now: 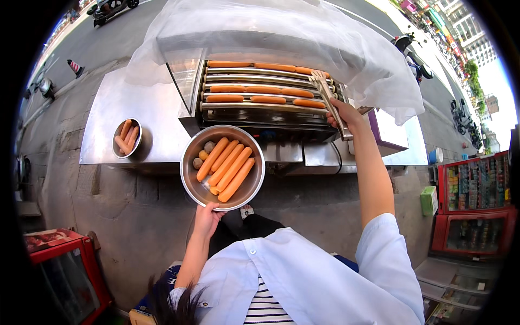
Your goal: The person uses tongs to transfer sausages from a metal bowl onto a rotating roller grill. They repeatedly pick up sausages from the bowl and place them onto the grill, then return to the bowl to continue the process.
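Observation:
My left hand (209, 218) grips the near rim of a round stainless steel bowl (256, 191). Several orange sausages (230, 168) and a few small round balls (198, 163) lie in that bowl. A pair of metal food tongs (330, 101) is in my right hand (344, 115), its toothed tips over the right end of a hot dog roller grill (264, 106). Whether the tips touch the rear right sausage (310, 71) I cannot tell. More sausages (268, 99) rest in rows across the rollers.
A small steel bowl of sausages (129, 140) stands left on the metal counter (105, 105). Sheer white cloth (260, 20) drapes over the grill's glass cover. A purple-edged white box (390, 134) sits at right. Red display fridges (475, 211) and a traffic cone (75, 67) stand farther off.

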Action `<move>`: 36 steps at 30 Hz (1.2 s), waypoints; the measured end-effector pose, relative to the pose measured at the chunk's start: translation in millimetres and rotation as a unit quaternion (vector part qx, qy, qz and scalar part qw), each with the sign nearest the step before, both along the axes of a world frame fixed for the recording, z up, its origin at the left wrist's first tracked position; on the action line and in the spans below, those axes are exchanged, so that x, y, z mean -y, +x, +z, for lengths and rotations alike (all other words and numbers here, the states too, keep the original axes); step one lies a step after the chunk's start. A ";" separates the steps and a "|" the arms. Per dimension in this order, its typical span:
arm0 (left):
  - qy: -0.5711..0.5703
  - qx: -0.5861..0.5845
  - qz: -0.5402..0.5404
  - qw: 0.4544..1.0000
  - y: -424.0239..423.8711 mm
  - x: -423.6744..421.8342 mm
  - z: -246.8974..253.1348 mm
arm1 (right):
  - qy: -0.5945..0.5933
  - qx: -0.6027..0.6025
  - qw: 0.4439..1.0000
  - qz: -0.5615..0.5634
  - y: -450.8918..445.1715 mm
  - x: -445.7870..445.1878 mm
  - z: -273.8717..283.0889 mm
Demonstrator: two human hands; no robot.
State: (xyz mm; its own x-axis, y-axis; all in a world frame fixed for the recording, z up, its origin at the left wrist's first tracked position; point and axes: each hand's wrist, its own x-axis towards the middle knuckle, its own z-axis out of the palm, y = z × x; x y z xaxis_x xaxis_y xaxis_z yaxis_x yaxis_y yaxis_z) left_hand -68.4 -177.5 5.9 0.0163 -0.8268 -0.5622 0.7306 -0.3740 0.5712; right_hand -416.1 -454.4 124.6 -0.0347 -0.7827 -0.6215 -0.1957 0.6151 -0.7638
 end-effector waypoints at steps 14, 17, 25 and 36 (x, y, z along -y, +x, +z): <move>-0.009 0.023 -0.017 1.000 -7.4 -0.4 6.1 | -0.011 -0.014 0.947 0.322 27.6 -160.6 24.0; -0.015 0.021 -0.017 1.000 -12.1 3.2 13.0 | 0.018 -0.060 0.940 0.335 33.0 -166.3 38.7; -0.045 0.022 -0.010 0.999 -23.7 10.8 3.5 | 0.191 0.019 0.938 0.289 68.1 -193.3 46.2; -0.045 0.017 -0.061 0.997 -11.3 18.5 17.9 | 0.149 0.031 0.965 0.214 112.3 -216.0 31.5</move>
